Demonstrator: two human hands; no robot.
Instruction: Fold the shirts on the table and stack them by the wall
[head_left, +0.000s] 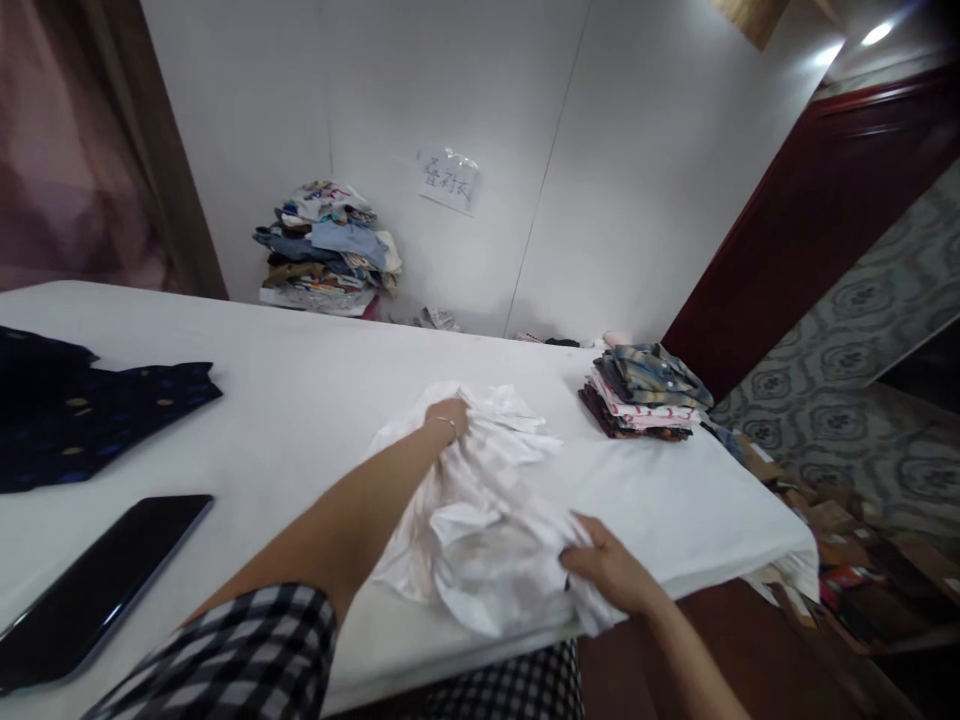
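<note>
A rumpled white shirt [487, 500] lies across the front middle of the white-covered table, its lower part near the edge. My left hand [448, 415], with a thin bracelet at the wrist, is closed on the far part of the cloth. On the near right side, my right hand [600, 562] grips another part of the same garment, which looks slightly blurred there. Folds hide the fingertips of both hands. The garment's collar and sleeves cannot be made out clearly.
Folded shirts [649, 390] are stacked at the table's right. A dark patterned garment [97, 410] and a black phone [105, 580] lie on the left. Behind the table [300, 400] rises a clothes pile [330, 245]. A handwritten sign [448, 180] hangs on the wall.
</note>
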